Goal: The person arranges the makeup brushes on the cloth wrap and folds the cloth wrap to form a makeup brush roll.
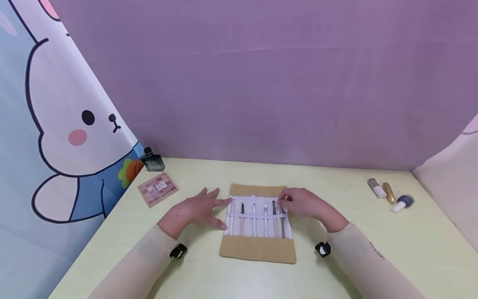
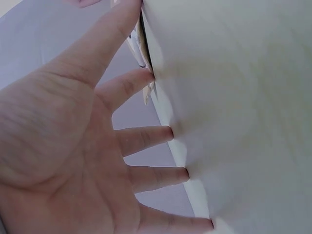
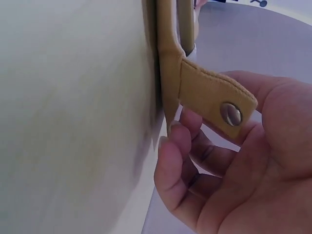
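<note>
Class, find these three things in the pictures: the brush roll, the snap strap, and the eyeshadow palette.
brush roll [image 1: 257,249]: head view, on its bare tan lower edge.
snap strap [image 3: 214,97]: right wrist view, on the tan tab beside the metal snap.
eyeshadow palette [image 1: 157,189]: head view, on the middle of its lid.

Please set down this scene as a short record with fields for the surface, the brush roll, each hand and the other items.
surface: pale yellow table
brush roll: tan brush roll lies open, six brushes under a white band
left hand: left hand flat, fingers spread, beside the roll's left edge
right hand: right hand curled at the roll's right edge, by the snap tab
other items: eyeshadow palette, dark bottle, three small bottles
</note>
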Demonstrator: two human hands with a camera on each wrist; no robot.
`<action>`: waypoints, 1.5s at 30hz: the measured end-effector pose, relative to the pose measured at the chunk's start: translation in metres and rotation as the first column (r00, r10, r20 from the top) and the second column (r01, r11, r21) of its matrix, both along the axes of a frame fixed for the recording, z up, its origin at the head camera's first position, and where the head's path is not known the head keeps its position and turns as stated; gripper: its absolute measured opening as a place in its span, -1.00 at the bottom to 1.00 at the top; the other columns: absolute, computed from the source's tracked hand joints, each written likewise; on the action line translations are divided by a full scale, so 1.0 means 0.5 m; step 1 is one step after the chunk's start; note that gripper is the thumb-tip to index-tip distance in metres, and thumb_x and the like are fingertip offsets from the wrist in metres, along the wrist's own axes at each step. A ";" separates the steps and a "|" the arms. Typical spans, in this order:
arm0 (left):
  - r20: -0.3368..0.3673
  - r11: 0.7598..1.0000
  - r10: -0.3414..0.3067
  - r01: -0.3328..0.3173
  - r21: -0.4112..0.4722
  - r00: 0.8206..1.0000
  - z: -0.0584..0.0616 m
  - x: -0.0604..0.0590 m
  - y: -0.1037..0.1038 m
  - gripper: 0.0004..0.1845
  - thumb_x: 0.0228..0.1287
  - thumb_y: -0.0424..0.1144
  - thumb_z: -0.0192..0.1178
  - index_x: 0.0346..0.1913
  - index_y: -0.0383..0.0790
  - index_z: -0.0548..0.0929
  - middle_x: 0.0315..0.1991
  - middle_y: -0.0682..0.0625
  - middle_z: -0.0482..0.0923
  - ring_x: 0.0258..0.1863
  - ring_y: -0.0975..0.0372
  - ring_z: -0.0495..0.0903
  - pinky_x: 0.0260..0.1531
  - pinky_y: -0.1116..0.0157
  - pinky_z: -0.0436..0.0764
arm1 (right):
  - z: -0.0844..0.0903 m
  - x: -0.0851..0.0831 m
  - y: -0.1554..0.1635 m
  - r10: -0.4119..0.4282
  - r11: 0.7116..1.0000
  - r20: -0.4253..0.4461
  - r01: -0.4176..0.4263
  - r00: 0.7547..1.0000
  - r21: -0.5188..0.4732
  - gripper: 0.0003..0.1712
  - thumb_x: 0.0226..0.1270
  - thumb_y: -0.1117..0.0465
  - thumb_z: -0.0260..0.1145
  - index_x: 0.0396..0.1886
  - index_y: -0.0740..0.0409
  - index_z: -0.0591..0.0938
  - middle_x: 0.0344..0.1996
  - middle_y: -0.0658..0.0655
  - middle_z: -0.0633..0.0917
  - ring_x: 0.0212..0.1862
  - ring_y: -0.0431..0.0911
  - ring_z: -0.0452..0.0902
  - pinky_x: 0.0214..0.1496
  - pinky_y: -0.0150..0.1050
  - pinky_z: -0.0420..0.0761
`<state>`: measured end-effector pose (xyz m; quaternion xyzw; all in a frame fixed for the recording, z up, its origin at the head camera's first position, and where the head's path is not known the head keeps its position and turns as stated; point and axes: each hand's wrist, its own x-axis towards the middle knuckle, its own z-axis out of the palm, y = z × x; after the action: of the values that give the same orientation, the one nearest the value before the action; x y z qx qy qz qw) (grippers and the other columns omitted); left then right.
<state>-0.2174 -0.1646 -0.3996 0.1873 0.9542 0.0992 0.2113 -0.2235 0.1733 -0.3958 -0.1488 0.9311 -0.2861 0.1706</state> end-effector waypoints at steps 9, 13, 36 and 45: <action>-0.108 0.993 -0.117 0.120 0.021 0.987 0.009 -0.009 0.022 -0.09 -0.01 0.17 0.67 0.41 -0.08 0.59 0.59 -0.21 0.39 0.61 -0.19 0.32 0.56 -0.21 0.43 | 0.009 0.002 0.010 -0.053 0.998 0.008 0.053 0.999 -0.024 -0.49 0.67 -0.01 0.20 0.36 0.23 0.52 -0.22 0.16 0.68 -0.35 -0.08 0.55 -0.31 -0.22 0.55; -0.160 0.987 -0.162 0.164 -0.002 0.974 0.012 -0.012 0.031 -0.16 -0.05 0.13 0.71 0.28 -0.12 0.60 0.40 -0.11 0.53 0.44 -0.07 0.45 0.42 -0.11 0.59 | 0.009 0.003 0.009 -0.064 0.997 -0.005 0.064 0.998 -0.044 -0.44 0.66 -0.02 0.20 0.42 0.24 0.48 -0.11 0.20 0.69 -0.30 -0.07 0.58 -0.29 -0.23 0.56; 0.062 0.876 -0.448 0.452 -0.166 0.892 0.040 -0.080 0.098 0.12 0.07 -0.05 0.69 0.67 0.26 0.28 0.78 0.17 0.03 0.74 0.12 0.05 0.64 0.06 0.36 | 0.026 0.016 -0.013 -0.023 0.987 -0.060 0.013 0.998 -0.163 -0.48 0.64 0.02 0.23 0.40 0.21 0.51 -0.05 0.16 0.70 -0.11 -0.07 0.60 -0.16 -0.24 0.62; 0.105 0.895 -0.418 0.429 -0.124 0.902 0.034 -0.077 0.094 0.11 0.08 -0.07 0.69 0.66 0.36 0.28 0.79 0.22 -0.04 0.76 0.16 0.01 0.64 0.02 0.36 | 0.022 0.025 -0.015 -0.008 0.982 -0.066 -0.005 0.998 -0.190 -0.52 0.63 0.06 0.24 0.38 0.19 0.54 -0.08 0.13 0.72 -0.10 -0.08 0.63 -0.16 -0.23 0.64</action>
<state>-0.2560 -0.1176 -0.3824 0.3711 0.8863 -0.0113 0.2769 -0.2112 0.1659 -0.3850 -0.1733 0.9048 -0.3686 0.1244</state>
